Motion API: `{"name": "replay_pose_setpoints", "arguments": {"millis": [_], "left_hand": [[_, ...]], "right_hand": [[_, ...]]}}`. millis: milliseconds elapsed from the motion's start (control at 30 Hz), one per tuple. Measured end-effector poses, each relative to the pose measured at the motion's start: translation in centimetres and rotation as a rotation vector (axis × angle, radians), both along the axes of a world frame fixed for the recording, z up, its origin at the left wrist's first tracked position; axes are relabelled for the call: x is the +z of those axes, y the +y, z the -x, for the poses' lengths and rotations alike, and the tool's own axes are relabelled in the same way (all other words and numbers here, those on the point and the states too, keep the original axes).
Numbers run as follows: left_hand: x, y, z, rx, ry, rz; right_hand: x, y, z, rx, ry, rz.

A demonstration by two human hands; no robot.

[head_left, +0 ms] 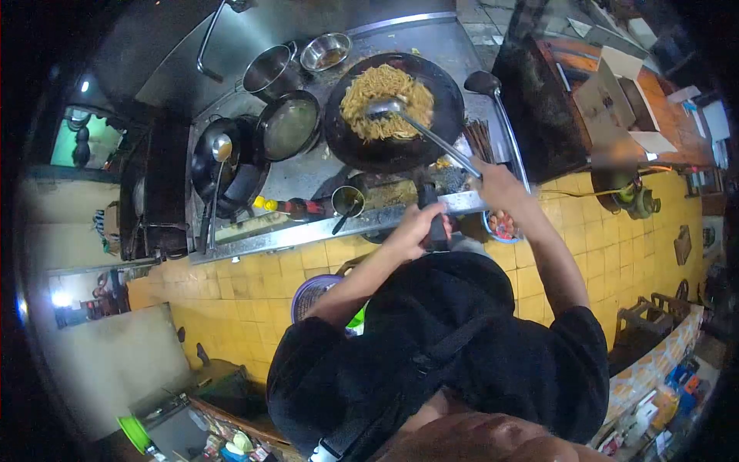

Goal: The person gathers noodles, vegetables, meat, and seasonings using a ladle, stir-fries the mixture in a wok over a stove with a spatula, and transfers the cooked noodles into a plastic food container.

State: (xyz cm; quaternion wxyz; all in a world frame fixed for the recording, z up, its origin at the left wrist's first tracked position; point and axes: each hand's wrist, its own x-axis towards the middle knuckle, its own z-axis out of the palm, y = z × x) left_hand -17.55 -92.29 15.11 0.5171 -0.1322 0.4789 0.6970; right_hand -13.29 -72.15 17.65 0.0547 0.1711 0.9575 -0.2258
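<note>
A black wok (354,146) full of brown noodles (373,88) sits on the metal stove counter. My left hand (419,229) is wrapped round the wok's dark handle (436,223) at the counter's front edge. In my right hand (496,185) is the handle of a long metal ladle (439,140), whose bowl rests on the noodles. Left of the wok stands a dark pan of liquid (291,127). A small cup (348,202) with a dark-handled utensil is near the front edge.
Another wok (204,162) with a ladle lies left, near a red bottle (304,209). Metal bowls (326,52) stand behind. A black ladle (483,83) lies right of the noodles. Below the counter are a blue-rimmed basin (504,239) and a purple basket (304,296). A cardboard box (593,104) sits right.
</note>
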Motion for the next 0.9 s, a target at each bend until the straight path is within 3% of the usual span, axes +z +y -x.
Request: {"name": "replay_pose_setpoints", "arguments": {"millis": [67, 133, 200, 267, 333, 433, 467, 533, 600, 633, 667, 700, 767, 833, 900], "left_hand": [[-2.1, 0.4, 4.8, -0.052, 0.173, 0.114], [-5.7, 0.6, 8.4, 0.102, 0.237, -0.016], [-8.1, 1.2, 7.1, 0.208, 0.178, 0.071], [-4.7, 1.4, 2.8, 0.072, 0.275, 0.095], [-2.4, 1.3, 0.5, 0.038, 0.003, 0.045], [-0.8, 1.0, 5.1, -0.109, 0.118, 0.105], [-2.2, 0.5, 7.2, -0.022, 0.126, -0.056], [-6.1, 1.3, 8.5, 0.170, 0.164, 0.031], [-5.0, 2.1, 4.7, 0.220, 0.151, 0.140], [-4.5, 1.9, 2.9, 0.151, 0.212, 0.036], [-3.0, 1.5, 1.2, 0.093, 0.075, -0.096], [-1.4, 1.4, 0.4, 0.041, 0.053, -0.047], [-0.1, 1.3, 1.9, -0.029, 0.018, 0.022], [-2.1, 0.8, 6.4, -0.007, 0.037, 0.023], [-5.9, 0.8, 9.2, 0.115, 0.130, -0.002]], "right_hand": [[-0.4, 2.9, -0.1, 0.221, 0.037, 0.116], [-2.9, 4.3, 0.6, 0.309, 0.040, 0.103], [-1.6, 2.8, 1.1, 0.060, -0.108, -0.078], [-3.0, 2.7, 1.4, 0.067, -0.052, -0.054], [-4.9, 3.7, 1.5, 0.123, 0.095, 0.002], [-6.2, 6.8, 1.5, 0.362, 0.332, 0.011], [-5.7, 6.7, 1.5, 0.378, 0.325, 0.018], [-3.2, 5.9, 2.1, 0.292, 0.076, -0.032], [-2.0, 3.8, 1.9, 0.151, 0.078, -0.088], [-2.7, 3.4, 2.3, 0.134, 0.040, -0.107], [-3.3, 3.2, 2.3, 0.123, -0.014, -0.117], [-3.6, 3.8, 2.2, 0.117, 0.043, 0.058], [-4.2, 6.3, 2.3, 0.233, 0.106, 0.010], [-3.6, 7.0, 1.8, 0.360, 0.094, -0.005], [-2.6, 6.3, 2.6, 0.272, -0.018, -0.019]]}}
